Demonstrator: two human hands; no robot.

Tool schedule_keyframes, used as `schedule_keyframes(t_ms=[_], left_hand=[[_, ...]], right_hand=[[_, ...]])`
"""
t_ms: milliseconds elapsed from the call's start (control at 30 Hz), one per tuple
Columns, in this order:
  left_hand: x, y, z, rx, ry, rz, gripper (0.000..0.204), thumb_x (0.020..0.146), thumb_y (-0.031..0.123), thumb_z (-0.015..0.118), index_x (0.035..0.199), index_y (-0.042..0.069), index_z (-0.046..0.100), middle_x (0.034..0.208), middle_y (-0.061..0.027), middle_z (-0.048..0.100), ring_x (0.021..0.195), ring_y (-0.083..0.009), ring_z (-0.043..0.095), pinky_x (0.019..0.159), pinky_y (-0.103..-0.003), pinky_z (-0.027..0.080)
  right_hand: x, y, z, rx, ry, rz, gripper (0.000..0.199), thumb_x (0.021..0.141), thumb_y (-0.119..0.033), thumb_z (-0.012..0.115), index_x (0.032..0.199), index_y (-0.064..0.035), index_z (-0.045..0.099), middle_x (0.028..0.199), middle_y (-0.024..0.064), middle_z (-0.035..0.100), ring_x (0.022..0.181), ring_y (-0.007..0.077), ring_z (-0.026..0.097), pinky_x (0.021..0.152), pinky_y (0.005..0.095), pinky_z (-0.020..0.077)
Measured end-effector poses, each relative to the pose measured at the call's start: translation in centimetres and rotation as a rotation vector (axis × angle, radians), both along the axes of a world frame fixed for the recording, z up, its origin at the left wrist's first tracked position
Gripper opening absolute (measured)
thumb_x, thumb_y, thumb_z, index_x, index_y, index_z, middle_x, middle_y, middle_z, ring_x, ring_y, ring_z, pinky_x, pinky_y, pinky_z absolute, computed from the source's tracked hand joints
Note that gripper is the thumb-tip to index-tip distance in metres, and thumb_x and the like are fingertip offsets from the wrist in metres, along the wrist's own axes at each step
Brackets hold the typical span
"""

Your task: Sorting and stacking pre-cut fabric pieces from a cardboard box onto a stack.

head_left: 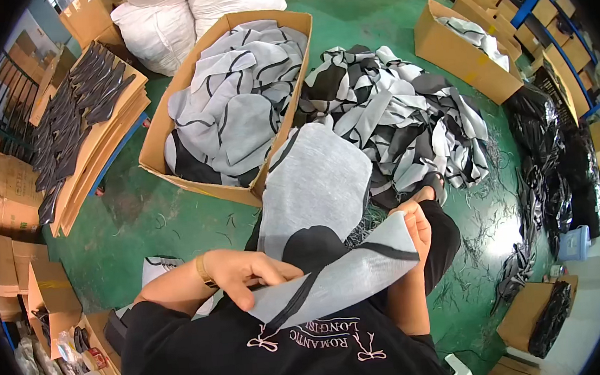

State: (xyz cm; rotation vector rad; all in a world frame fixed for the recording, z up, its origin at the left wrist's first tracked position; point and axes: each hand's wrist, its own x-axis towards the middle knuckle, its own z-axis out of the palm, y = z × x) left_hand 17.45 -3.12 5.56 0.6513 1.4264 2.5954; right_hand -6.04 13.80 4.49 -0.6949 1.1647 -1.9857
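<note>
A grey fabric piece with black trim bands is stretched slantwise in front of my torso. At its left end my left hand grips it, thumb on the near side and some fingertips hidden in the cloth. Higher up, my right hand is closed around the right end, fingers curled over the edge. Beyond the held piece, a larger grey fabric panel with a dark rounded patch at its near end drapes from my lap against the cardboard box.
Similar grey pieces fill that box. On the green floor to its right spreads a heap of grey and black fabric, with dark thread scraps around it. Stacked cardboard sheets carry black parts at left. Black plastic bags line the right.
</note>
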Motion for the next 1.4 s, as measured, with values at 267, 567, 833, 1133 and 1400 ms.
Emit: schedule_keyframes(t_ms=[267, 567, 833, 1133, 1400], left_hand=[[-7.2, -8.1, 4.0, -0.155, -0.448, 0.886, 0.014, 0.091, 0.023, 0.058, 0.092, 0.009, 0.058, 0.070, 0.0064, 0.051, 0.058, -0.0030, 0.047, 0.053, -0.020, 0.042], [-11.4, -15.0, -10.2, -0.614, -0.739, 1.050, 0.036, 0.094, 0.026, 0.050, 0.114, -0.002, 0.056, 0.104, -0.0144, 0.064, 0.091, -0.0219, 0.060, 0.081, -0.034, 0.046], [-7.4, -9.2, -8.3, -0.904, -0.487, 1.265, 0.022, 0.097, 0.014, 0.042, 0.110, 0.003, 0.055, 0.098, -0.0160, 0.063, 0.090, -0.0268, 0.062, 0.079, -0.032, 0.046], [-9.2, -18.3, -12.5, -1.109, -0.827, 1.088, 0.028, 0.082, 0.020, 0.063, 0.107, 0.009, 0.057, 0.073, -0.0093, 0.061, 0.066, -0.0236, 0.061, 0.063, -0.035, 0.048], [-9.1, -34.1, -25.1, -1.514, -1.260, 1.515, 0.060, 0.074, 0.027, 0.072, 0.121, 0.002, 0.047, 0.117, -0.0209, 0.055, 0.108, -0.0357, 0.053, 0.094, -0.043, 0.042]], right_hand=[[-5.0, -6.9, -1.3, 0.178, -0.132, -0.239, 0.021, 0.095, -0.022, 0.049, 0.096, -0.0027, 0.058, 0.081, 0.0004, 0.059, 0.064, 0.0077, 0.055, 0.056, 0.0235, 0.0451], [-7.0, -10.5, -16.8, 0.691, 0.260, -0.110, 0.031, 0.094, -0.015, 0.042, 0.116, 0.0030, 0.054, 0.101, 0.0156, 0.063, 0.095, 0.0240, 0.060, 0.085, 0.0318, 0.0450], [-4.6, -7.1, -7.5, 1.024, 1.193, -0.153, 0.028, 0.089, -0.007, 0.048, 0.117, -0.0048, 0.052, 0.105, 0.0200, 0.059, 0.094, 0.0371, 0.058, 0.080, 0.0399, 0.0477], [2.8, -14.1, -3.6, 0.376, 1.593, 0.127, 0.064, 0.076, -0.043, 0.064, 0.129, -0.0103, 0.052, 0.139, 0.0181, 0.041, 0.131, 0.0340, 0.037, 0.108, 0.0547, 0.0190], [1.7, -15.4, -3.8, 0.405, 1.519, 0.178, 0.059, 0.074, -0.043, 0.065, 0.123, -0.0115, 0.058, 0.136, 0.0196, 0.045, 0.128, 0.0332, 0.041, 0.107, 0.0531, 0.0195]])
